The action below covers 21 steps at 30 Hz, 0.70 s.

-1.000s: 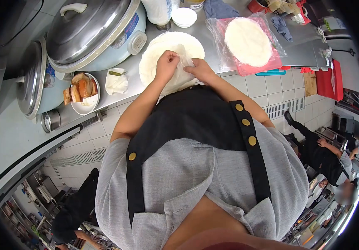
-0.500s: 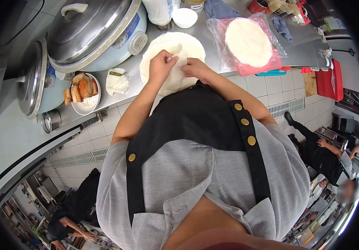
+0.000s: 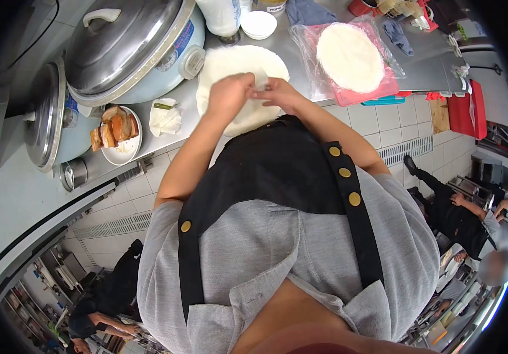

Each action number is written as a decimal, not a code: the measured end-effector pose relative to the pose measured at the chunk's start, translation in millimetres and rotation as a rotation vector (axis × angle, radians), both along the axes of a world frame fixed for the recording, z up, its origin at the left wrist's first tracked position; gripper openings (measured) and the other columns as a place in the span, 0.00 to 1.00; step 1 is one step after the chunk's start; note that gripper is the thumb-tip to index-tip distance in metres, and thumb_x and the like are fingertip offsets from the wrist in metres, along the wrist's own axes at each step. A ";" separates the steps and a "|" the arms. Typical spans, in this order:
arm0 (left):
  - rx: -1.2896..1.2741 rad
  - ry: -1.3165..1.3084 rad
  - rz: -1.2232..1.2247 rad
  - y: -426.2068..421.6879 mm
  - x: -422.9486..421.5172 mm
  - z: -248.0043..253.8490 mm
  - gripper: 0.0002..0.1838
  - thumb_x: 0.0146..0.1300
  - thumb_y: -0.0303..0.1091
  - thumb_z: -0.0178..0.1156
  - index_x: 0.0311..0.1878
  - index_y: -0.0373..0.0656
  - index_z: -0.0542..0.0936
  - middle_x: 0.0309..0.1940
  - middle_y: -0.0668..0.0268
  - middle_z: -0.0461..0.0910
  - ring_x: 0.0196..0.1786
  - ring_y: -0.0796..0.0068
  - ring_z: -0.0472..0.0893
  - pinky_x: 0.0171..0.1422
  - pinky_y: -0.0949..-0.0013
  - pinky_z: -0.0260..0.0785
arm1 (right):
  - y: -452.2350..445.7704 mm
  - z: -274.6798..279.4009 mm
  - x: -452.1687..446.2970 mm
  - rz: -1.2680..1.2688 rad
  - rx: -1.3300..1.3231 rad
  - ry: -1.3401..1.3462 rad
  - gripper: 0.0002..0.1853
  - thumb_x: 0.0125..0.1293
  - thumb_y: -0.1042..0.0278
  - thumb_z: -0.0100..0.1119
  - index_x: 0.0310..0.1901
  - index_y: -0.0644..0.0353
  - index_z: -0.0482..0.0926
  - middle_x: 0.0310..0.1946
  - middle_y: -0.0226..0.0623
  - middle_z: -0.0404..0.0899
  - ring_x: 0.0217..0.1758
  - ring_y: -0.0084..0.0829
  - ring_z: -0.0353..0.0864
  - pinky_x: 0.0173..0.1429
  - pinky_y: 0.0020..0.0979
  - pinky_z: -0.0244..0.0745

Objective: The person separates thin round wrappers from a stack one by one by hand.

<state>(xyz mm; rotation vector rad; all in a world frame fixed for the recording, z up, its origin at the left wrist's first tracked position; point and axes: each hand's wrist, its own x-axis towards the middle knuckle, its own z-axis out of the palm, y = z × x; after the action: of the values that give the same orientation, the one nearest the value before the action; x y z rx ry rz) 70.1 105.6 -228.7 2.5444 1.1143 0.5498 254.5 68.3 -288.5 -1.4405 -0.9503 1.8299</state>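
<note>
A stack of thin, round white dough wrappers [image 3: 221, 62] lies on the steel counter in front of me, partly hidden by my hands and apron. Over its middle, a thin translucent wrapper sheet [image 3: 261, 78] is lifted between my hands. My left hand [image 3: 230, 97] is closed and slightly blurred, pinching the sheet at its left side. Just right of it, my right hand [image 3: 282, 96] holds the sheet's other side between thumb and fingers. To the right, another round pile of white wrappers [image 3: 350, 58] rests on clear plastic over a pink board [image 3: 378, 88].
At left stand two large lidded cookers [image 3: 130, 47], [image 3: 50, 112]. Nearer are a white bowl of browned meat pieces [image 3: 115, 133] and a crumpled white wrapper with a green strip [image 3: 164, 117]. Small white bowls [image 3: 259, 25] sit behind the stack. Co-workers [image 3: 463, 221] are behind me.
My hands have come closer together, the left moving right and the right shifting slightly up. More of the thin sheet is raised between them, and less lies across the stack.
</note>
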 end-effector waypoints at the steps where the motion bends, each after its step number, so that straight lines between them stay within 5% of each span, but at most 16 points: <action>1: -0.196 -0.076 0.038 -6.7 4.8 -16.4 0.07 0.59 0.32 0.69 0.38 0.44 0.81 0.32 0.61 0.85 0.35 0.58 0.84 0.39 0.62 0.75 | -8.7 -13.6 6.4 -0.011 -0.004 0.001 0.17 0.63 0.59 0.71 0.49 0.57 0.80 0.44 0.30 0.81 0.49 0.27 0.80 0.55 0.39 0.77; 3: -0.443 -0.250 0.108 -20.2 14.0 -46.3 0.08 0.59 0.33 0.70 0.40 0.43 0.83 0.32 0.57 0.85 0.35 0.59 0.84 0.41 0.63 0.76 | -23.9 -32.9 17.4 -0.037 -0.127 -0.021 0.14 0.63 0.59 0.72 0.44 0.58 0.82 0.38 0.28 0.82 0.43 0.25 0.80 0.47 0.34 0.79; 10: -0.547 -0.217 0.135 -11.4 23.0 -78.0 0.08 0.64 0.32 0.67 0.43 0.40 0.84 0.32 0.60 0.86 0.33 0.68 0.84 0.42 0.68 0.75 | -43.2 -49.8 27.1 -0.026 -0.139 -0.045 0.11 0.64 0.61 0.71 0.40 0.59 0.82 0.34 0.27 0.82 0.39 0.21 0.80 0.40 0.30 0.78; 12: -0.657 -0.363 0.324 -4.5 25.8 -85.1 0.08 0.66 0.32 0.66 0.43 0.38 0.84 0.32 0.63 0.85 0.34 0.73 0.83 0.42 0.70 0.74 | -46.1 -41.6 29.8 -0.067 -0.176 -0.047 0.12 0.64 0.60 0.71 0.40 0.59 0.82 0.34 0.27 0.82 0.36 0.22 0.79 0.40 0.30 0.78; 21: -0.672 -0.442 0.106 -23.0 23.4 -81.9 0.06 0.70 0.31 0.61 0.44 0.39 0.78 0.32 0.64 0.82 0.35 0.77 0.79 0.42 0.70 0.73 | -27.4 -41.6 48.2 -0.090 0.046 -0.207 0.15 0.64 0.58 0.71 0.36 0.62 0.80 0.29 0.29 0.79 0.30 0.21 0.74 0.32 0.26 0.69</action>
<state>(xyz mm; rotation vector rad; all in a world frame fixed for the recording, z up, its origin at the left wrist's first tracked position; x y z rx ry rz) 93.5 82.6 -310.7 1.6983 1.0440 0.5981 302.7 40.9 -330.2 -1.6405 -1.0038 1.6068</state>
